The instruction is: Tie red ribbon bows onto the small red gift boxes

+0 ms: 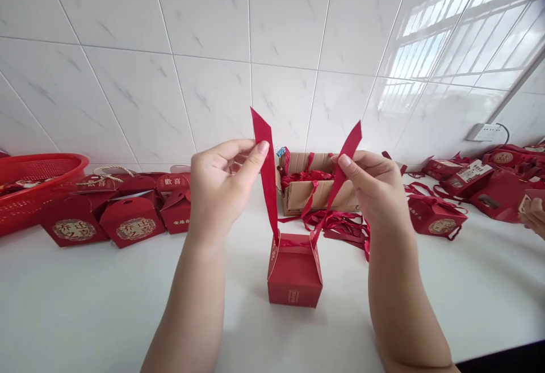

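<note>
A small red gift box (294, 276) stands upright on the white table in front of me. A red ribbon (268, 185) runs through the top of the box, and both its ends rise in a V. My left hand (232, 177) pinches the left end between thumb and fingers, with the slanted tip sticking up above. The right end is pinched the same way by my right hand (368, 183), at about the same height. Between the hands, the ribbon's middle lies across the box's top opening.
Behind the gift box, a cardboard box (293, 200) holds red ribbons, with more loose ribbons (340, 225) before it. Several red boxes (136, 225) and a red plastic basket (72, 163) stand left. More boxes (438, 217) lie right, near another person's hand (534, 217). A tiled wall (213, 100) is behind.
</note>
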Available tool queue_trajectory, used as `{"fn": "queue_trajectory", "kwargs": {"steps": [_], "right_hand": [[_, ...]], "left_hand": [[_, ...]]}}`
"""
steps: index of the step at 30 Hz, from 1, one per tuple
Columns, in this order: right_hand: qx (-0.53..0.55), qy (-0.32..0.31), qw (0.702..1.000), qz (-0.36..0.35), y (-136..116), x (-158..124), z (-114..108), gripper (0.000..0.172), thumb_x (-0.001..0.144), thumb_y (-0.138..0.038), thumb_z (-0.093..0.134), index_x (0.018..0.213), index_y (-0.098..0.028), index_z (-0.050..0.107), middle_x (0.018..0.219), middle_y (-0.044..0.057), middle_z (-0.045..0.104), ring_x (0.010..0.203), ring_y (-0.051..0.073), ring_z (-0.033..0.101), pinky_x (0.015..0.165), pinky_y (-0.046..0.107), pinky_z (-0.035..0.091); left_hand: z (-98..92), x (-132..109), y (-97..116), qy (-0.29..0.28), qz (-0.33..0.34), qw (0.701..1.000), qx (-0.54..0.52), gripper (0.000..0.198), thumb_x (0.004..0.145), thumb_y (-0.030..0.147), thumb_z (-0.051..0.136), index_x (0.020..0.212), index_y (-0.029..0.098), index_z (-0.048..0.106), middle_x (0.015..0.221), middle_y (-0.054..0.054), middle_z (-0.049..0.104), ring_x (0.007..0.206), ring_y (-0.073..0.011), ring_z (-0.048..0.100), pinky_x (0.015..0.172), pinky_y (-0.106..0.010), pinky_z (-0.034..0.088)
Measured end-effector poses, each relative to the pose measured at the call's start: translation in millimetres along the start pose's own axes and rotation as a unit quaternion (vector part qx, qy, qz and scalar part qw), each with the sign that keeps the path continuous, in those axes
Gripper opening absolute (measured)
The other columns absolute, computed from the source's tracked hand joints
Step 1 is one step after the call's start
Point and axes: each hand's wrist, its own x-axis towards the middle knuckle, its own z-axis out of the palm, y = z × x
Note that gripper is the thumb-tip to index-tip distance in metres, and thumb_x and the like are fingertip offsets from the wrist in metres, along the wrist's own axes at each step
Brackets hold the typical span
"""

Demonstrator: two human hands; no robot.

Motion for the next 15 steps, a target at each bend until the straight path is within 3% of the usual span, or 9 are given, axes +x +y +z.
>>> {"fn": "queue_trajectory", "kwargs": {"steps": [4, 10, 15], "right_hand": [[-0.028, 0.011, 0.999, 0.012, -6.2, 0.9, 12.5, 0.022, 0.076, -0.038, 0.068, 0.063, -0.020, 0.069, 0.059, -0.001, 0.062, 0.059, 0.011, 0.059, 0.059, 0.025, 0.048], [-0.041, 0.048, 0.998, 0.004, -19.6, -3.7, 22.3, 0.016, 0.074, -0.036, 0.070, 0.071, -0.020, 0.071, 0.067, 0.001, 0.067, 0.067, 0.015, 0.062, 0.062, 0.028, 0.051], [-0.045, 0.069, 0.997, -0.004, -22.8, -6.8, 24.3, 0.016, 0.074, -0.035, 0.070, 0.068, -0.020, 0.069, 0.059, -0.001, 0.060, 0.057, 0.012, 0.057, 0.053, 0.025, 0.047]], "left_hand": [[4.8, 1.1, -3.3, 0.025, -0.024, 0.999, -0.034, 0.018, 0.070, 0.036, 0.073, 0.077, 0.019, 0.070, 0.065, 0.000, 0.062, 0.058, -0.0108, 0.055, 0.052, -0.024, 0.045], [13.3, 0.0, -2.5, 0.016, -0.049, 0.995, -0.088, 0.019, 0.072, 0.038, 0.070, 0.075, 0.020, 0.068, 0.066, -0.001, 0.064, 0.065, -0.0133, 0.060, 0.054, -0.025, 0.047], [22.5, -2.5, -2.9, 0.073, -0.013, 0.992, -0.104, 0.016, 0.070, 0.033, 0.074, 0.074, 0.021, 0.064, 0.071, 0.000, 0.066, 0.068, -0.0141, 0.064, 0.057, -0.026, 0.050]]}}
